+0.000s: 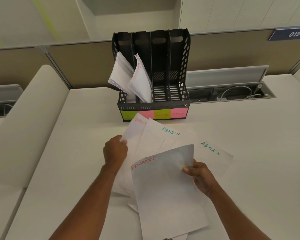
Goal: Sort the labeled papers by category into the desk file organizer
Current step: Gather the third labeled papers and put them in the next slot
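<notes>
A black four-slot file organizer (178,66) stands on the desk with sticky labels HR, an unreadable pink one, FINANCE and ADMIN along its front. White papers (121,71) lean in its two left slots; the two right slots hold nothing. My right hand (200,177) pinches the right edge of a sheet marked FINANCE (163,187), lifted above the spread pile. My left hand (115,151) pinches the left edge of a sheet (133,134) in that pile. Two sheets marked ADMIN (164,135) (213,153) lie fanned out in front of the organizer.
The white desk (249,170) extends right and left of the pile. An open cable tray (232,94) with wires sits behind, right of the organizer. A beige partition (232,49) with a "015" plate runs along the back. A rounded divider (33,118) borders the left.
</notes>
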`<state>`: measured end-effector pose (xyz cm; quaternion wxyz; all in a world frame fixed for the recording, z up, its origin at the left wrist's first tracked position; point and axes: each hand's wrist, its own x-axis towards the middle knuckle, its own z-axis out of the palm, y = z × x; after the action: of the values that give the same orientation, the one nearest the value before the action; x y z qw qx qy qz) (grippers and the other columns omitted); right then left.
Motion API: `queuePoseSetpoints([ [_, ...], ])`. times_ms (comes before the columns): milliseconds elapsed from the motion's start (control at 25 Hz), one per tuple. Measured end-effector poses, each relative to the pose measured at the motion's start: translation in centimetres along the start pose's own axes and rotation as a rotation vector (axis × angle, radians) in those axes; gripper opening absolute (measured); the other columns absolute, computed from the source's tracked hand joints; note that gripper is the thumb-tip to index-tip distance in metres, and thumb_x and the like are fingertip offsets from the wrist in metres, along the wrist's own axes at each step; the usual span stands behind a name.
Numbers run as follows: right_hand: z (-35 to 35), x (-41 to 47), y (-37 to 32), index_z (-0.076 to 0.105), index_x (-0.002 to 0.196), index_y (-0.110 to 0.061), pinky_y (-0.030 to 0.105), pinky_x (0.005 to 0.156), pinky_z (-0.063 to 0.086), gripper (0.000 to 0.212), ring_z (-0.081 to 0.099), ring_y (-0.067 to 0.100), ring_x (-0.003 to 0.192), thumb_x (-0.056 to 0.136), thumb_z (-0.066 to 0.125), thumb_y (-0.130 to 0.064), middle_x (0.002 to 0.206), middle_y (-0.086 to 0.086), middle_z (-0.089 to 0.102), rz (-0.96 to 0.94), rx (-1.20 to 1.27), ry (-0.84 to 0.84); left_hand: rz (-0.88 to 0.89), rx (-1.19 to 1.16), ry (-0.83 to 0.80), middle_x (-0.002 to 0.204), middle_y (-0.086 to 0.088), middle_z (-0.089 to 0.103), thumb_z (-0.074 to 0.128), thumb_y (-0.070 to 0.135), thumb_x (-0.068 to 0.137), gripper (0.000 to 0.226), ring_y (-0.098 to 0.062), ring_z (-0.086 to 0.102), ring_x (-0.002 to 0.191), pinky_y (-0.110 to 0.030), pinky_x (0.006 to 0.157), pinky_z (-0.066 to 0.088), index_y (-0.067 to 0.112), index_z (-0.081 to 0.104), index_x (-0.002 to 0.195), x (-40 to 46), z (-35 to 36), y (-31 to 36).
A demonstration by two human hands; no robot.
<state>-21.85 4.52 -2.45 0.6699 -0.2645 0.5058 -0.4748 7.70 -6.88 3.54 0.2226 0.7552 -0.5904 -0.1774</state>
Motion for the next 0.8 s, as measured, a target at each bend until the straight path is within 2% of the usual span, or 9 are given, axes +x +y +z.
queuePoseSetpoints([
  [160,0.0,0.2,0.1,0.079,0.104,-0.003,0.041,0.079,0.059,0.038,0.072,0.038,0.098,0.066,0.076,-0.005,0.11,0.02,0.075,0.025,0.002,0.012,-0.022,-0.054,0.164,0.09,-0.024,0.072,0.065,0.019,0.09,0.017,-0.046,0.063,0.085,-0.039,0.07,0.044,0.007,0.064,0.079,1.2,-4.0,0.5],
  [320,0.1,0.4,0.2,0.074,0.116,-0.004,0.05,0.094,0.055,0.036,0.071,0.04,0.106,0.081,0.075,-0.004,0.116,0.019,0.075,0.022,-0.028,0.034,0.039,-0.106,0.339,0.09,-0.021,0.074,0.069,0.027,0.087,0.018,-0.044,0.065,0.082,-0.04,0.072,0.049,0.009,0.067,0.083,2.0,-9.6,2.7],
  [400,0.4,0.5,0.1,0.075,0.117,-0.007,0.05,0.092,0.057,0.029,0.073,0.037,0.102,0.088,0.071,-0.006,0.113,0.017,0.076,0.025,-0.075,0.081,0.051,-0.172,0.384,0.087,-0.016,0.074,0.07,0.032,0.085,0.021,-0.039,0.067,0.079,-0.042,0.073,0.055,0.01,0.068,0.086,2.3,-12.7,3.9],
  [480,0.7,0.7,-0.2,0.076,0.114,-0.009,0.046,0.087,0.059,0.024,0.075,0.033,0.097,0.092,0.069,-0.012,0.107,0.014,0.078,0.03,-0.136,0.141,0.045,-0.384,0.359,0.076,-0.004,0.073,0.072,0.031,0.083,0.019,-0.027,0.068,0.07,-0.041,0.067,0.059,0.013,0.07,0.087,2.5,-15.6,4.9],
  [560,1.0,0.7,-0.3,0.077,0.111,-0.011,0.044,0.084,0.06,0.021,0.077,0.03,0.093,0.094,0.067,-0.017,0.103,0.01,0.08,0.028,-0.198,0.177,0.01,-0.664,0.284,0.067,0.011,0.073,0.075,0.026,0.084,0.012,-0.008,0.064,0.06,-0.028,0.058,0.057,0.016,0.072,0.09,2.5,-18.1,5.5],
  [680,1.5,0.8,-0.5,0.08,0.101,-0.013,0.038,0.076,0.06,0.018,0.078,0.026,0.086,0.096,0.066,-0.023,0.096,0.005,0.081,0.031,-0.265,0.239,-0.05,-0.905,0.136,0.084,0.005,0.077,0.075,0.022,0.087,0.011,-0.009,0.07,0.067,-0.023,0.062,0.057,0.016,0.073,0.096,2.8,-19.5,5.7],
  [800,2.2,1.0,-0.7,0.081,0.091,-0.014,0.036,0.072,0.06,0.019,0.078,0.024,0.08,0.096,0.066,-0.024,0.089,0.003,0.081,0.038,-0.297,0.307,-0.111,-0.93,0.014,0.062,0.01,0.074,0.068,0.005,0.09,0.012,-0.001,0.065,0.048,-0.014,0.045,0.05,0.01,0.068,0.101,2.8,-16.6,5.3],
])
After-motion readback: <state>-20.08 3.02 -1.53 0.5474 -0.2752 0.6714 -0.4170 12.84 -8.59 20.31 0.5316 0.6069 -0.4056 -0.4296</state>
